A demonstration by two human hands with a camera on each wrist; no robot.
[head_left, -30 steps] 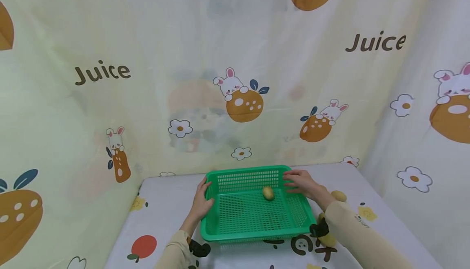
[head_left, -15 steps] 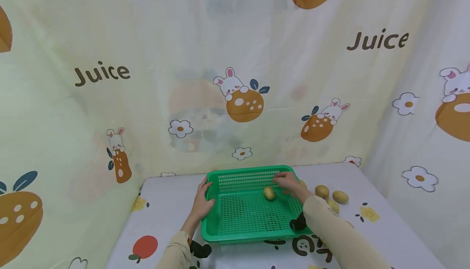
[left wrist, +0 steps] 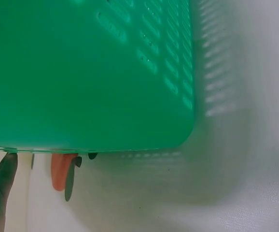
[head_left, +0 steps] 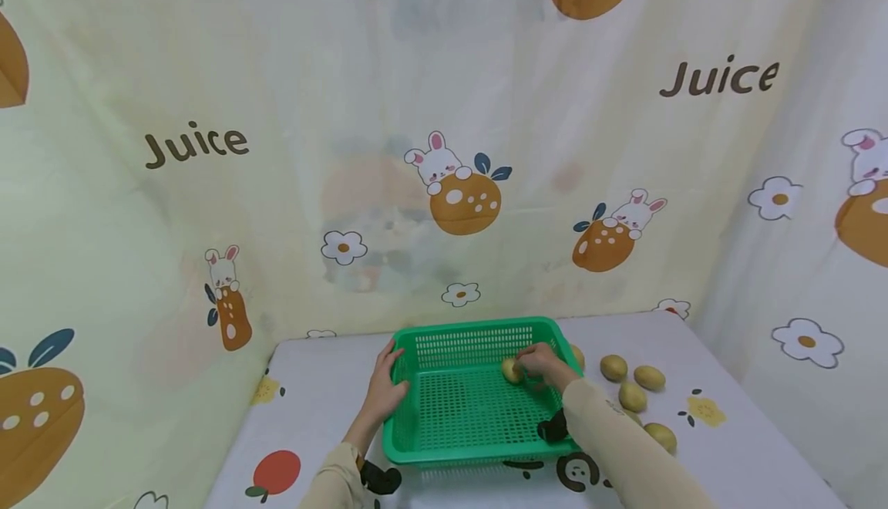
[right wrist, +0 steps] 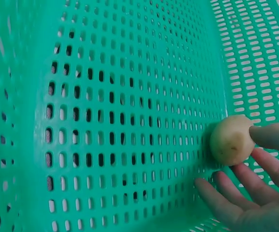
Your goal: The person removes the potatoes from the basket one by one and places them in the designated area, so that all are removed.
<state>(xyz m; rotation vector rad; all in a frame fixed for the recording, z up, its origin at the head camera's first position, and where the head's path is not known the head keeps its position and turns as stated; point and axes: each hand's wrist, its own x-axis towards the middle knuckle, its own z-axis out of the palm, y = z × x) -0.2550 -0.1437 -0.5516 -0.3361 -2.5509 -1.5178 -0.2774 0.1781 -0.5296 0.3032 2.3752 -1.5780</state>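
Note:
A green plastic basket (head_left: 479,453) with slotted walls stands on the table. My left hand (head_left: 384,385) holds its left rim, thumb toward the inside. In the left wrist view the basket's wall (left wrist: 91,96) fills much of the picture, and one finger touches the rim. Inside, toward the back right, lies a single potato (head_left: 512,371). My right hand (head_left: 546,364) reaches over the right side and pinches this potato, thumb on one side and fingertips on the other. The right wrist view shows the potato (right wrist: 231,141) close against the slotted wall, with several fingers spread beside it.
Several potatoes (head_left: 632,396) lie on the table to the right of the basket, partly behind the right sleeve (head_left: 617,432). A printed white cloth (head_left: 326,385) covers the table. Patterned curtains (head_left: 458,108) enclose the back and sides.
My right hand has moved from the basket's right rim inward and down to the potato, and its fingers have closed on it. The left hand keeps its hold on the rim.

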